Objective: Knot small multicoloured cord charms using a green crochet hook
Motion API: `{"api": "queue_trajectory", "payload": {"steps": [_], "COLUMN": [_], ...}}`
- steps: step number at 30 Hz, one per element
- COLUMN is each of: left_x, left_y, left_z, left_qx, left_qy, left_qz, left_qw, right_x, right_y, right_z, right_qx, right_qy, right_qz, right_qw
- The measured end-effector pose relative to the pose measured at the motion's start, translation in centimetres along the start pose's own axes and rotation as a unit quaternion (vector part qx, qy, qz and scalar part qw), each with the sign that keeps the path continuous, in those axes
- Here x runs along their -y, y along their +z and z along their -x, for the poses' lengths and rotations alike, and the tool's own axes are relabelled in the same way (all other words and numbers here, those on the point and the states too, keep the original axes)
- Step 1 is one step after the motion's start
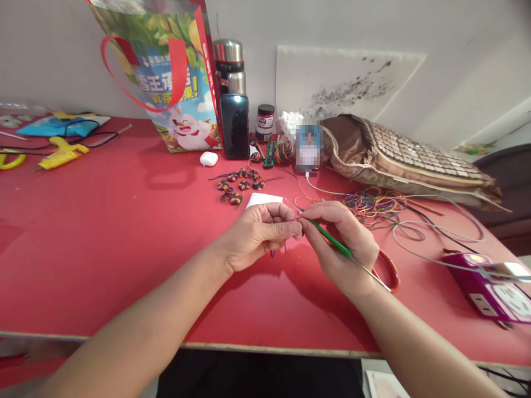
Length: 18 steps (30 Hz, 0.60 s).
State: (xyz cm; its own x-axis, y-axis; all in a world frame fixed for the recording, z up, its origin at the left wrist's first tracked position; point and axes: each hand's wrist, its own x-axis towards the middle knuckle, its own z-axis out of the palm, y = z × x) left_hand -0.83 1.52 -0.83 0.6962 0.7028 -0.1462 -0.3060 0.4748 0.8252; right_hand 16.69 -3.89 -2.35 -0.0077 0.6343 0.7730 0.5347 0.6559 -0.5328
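Note:
A crochet hook with a green grip [332, 237] lies in my right hand [346, 243], its thin metal end pointing toward my left fingers. My left hand [267, 232] is closed in a pinch, and its fingertips meet those of the right. Whatever sits between the left fingers is mostly hidden; a short dark cord end [272, 254] shows beneath them. Under my right wrist, a red loop handle [388, 271], likely of scissors, rests on the table. Behind my left hand lies a white piece of paper [265, 199]. Several knotted, multicoloured cord pieces [235, 198] are farther back.
Tangled colourful cords [373, 207] and a brown beaded cushion [415, 149] lie to the right, with a purple power strip [485, 282] nearer. At the back stand a dark phone [235, 127], a jar [265, 122] and a printed bag [174, 94]. A yellow glue gun [62, 153] lies left.

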Motion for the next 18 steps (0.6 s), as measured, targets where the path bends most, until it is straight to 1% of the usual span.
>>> {"api": "queue_trajectory", "payload": {"steps": [5, 11, 14, 18], "left_x": [0.0, 0.3, 0.6, 0.7], "left_y": [0.0, 0.5, 0.5, 0.5], "left_z": [-0.2, -0.5, -0.6, -0.8], "left_qx": [0.007, -0.026, -0.027, -0.026], "left_qy": [0.007, 0.026, 0.029, 0.034], "left_qz": [0.056, 0.113, 0.135, 0.166], "left_qw": [0.998, 0.993, 0.99, 0.985], "right_x": [0.2, 0.2, 0.0, -0.2], "right_y": [0.1, 0.1, 0.2, 0.5], "right_z": [0.0, 0.2, 0.6, 1.4], "right_qx": [-0.005, -0.002, 0.001, -0.031], "right_qy": [0.003, 0.017, 0.051, 0.112], "right_qz": [-0.005, -0.006, -0.01, -0.014], "right_qw": [1.0, 1.0, 0.999, 0.993]}}
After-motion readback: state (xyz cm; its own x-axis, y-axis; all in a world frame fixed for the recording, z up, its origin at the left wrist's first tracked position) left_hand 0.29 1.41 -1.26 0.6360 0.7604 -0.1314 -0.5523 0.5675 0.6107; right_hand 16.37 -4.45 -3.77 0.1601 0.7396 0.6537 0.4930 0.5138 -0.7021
